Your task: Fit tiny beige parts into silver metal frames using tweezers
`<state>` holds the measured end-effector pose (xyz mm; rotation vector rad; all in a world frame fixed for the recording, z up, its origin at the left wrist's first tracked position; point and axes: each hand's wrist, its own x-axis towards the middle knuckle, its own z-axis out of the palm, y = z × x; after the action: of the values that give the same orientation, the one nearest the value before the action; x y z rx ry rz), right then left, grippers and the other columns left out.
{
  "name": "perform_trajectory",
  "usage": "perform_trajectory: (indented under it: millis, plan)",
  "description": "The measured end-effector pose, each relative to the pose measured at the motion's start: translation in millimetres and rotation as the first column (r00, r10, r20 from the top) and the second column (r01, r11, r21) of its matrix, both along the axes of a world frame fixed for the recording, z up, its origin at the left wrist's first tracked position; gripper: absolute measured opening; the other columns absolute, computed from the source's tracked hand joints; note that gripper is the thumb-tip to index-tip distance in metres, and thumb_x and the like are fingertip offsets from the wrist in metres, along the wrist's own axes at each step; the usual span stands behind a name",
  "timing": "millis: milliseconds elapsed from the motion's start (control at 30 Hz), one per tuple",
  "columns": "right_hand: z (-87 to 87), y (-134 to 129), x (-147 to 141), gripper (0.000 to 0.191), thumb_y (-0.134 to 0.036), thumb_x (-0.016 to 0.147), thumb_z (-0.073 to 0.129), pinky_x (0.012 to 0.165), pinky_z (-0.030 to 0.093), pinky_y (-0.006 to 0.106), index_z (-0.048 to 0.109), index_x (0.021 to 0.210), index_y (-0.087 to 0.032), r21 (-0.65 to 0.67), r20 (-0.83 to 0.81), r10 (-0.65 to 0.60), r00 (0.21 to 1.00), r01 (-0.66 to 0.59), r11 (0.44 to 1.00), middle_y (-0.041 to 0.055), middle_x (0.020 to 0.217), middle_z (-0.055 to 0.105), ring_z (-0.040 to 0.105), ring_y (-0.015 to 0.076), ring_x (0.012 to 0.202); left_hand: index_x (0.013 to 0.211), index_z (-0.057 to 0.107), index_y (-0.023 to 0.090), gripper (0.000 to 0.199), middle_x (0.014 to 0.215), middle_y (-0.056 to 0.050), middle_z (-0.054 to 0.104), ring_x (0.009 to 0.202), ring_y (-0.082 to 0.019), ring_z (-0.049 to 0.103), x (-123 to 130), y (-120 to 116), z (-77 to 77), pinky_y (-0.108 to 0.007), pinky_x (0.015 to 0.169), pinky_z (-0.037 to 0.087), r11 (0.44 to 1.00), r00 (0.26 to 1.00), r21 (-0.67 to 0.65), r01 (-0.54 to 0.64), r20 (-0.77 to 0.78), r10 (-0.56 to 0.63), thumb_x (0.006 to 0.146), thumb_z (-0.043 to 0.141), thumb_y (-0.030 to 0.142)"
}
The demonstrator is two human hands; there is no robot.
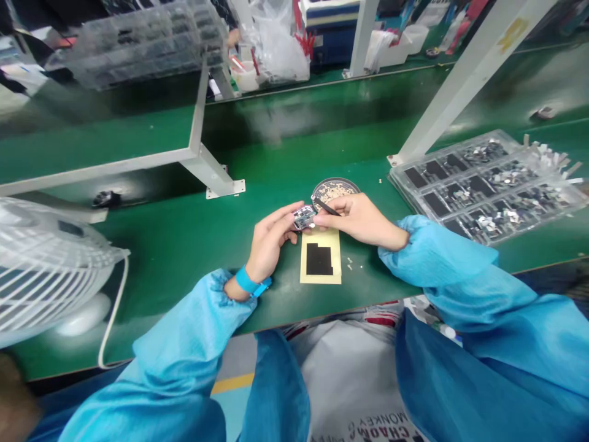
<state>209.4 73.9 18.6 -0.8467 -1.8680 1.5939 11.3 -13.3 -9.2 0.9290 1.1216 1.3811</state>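
**Pinching a small circuit board (304, 217) in my left hand (269, 236) with tweezers (327, 207) in my right hand (361, 221)**

Grip first: the left hand's fingers and thumb are closed around the board, pinching it by its edges, with the board sticking out just past the fingertips. The right hand holds the dark tweezers pen-style, fingers pressed together on the shank. Their tips sit right at the board, but it's too small to tell if they're clamping anything.

Both hands hover over the bench, close together. Just past the grip there's a round dish (335, 191) of tan bits, nearly touching the tweezers. Just below the hands is a cream backing sheet (321, 270) with a black pad (319, 259) stuck on it, and a few tiny pale scraps (350, 264) lie beside that.

Further right of the right hand, a clear plastic tray (483, 184) is loaded with dark pieces and silvery bits. The left wrist has a blue wrist strap (248, 282), and both arms are in blue smock sleeves (437, 258). Out left, well away from the hands, a white fan (41, 264) sits on the green bench (151, 301). Beyond everything, a white metal frame (202, 166) stands on the bench.
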Motion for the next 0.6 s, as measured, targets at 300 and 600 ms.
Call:
perform_trajectory:
  millis: [300,600]
  plan:
    - [-4.8,-2,0,0.038,-0.052,0.078,0.081,0.061,0.046,0.026,0.076,0.080,-0.014,-0.099,0.041,0.009,0.999,-0.005,0.995,0.0051,0.080,0.076,0.064,0.0146,0.069,0.129,0.074,0.022,0.039,0.111,-0.007,0.077,0.074,-0.012,0.064,1,-6,1.4,-0.025,0.067,0.053,0.993,0.984,0.113,0.018,-0.177,0.003,0.091,0.073,0.033]
    - [-0.6,-1,0,0.041,-0.053,0.075,0.082,0.058,0.040,0.025,0.072,0.072,-0.013,-0.106,0.021,-0.001,1.000,0.004,0.994,0.0013,0.070,0.070,0.055,0.0094,0.060,0.141,0.064,0.024,0.059,0.136,-0.011,0.068,0.116,-0.025,0.069,4,-6,-10.4,-0.037,0.095,0.060,0.979,0.955,0.193,0.066,-0.297,-0.006,0.084,0.081,0.028]
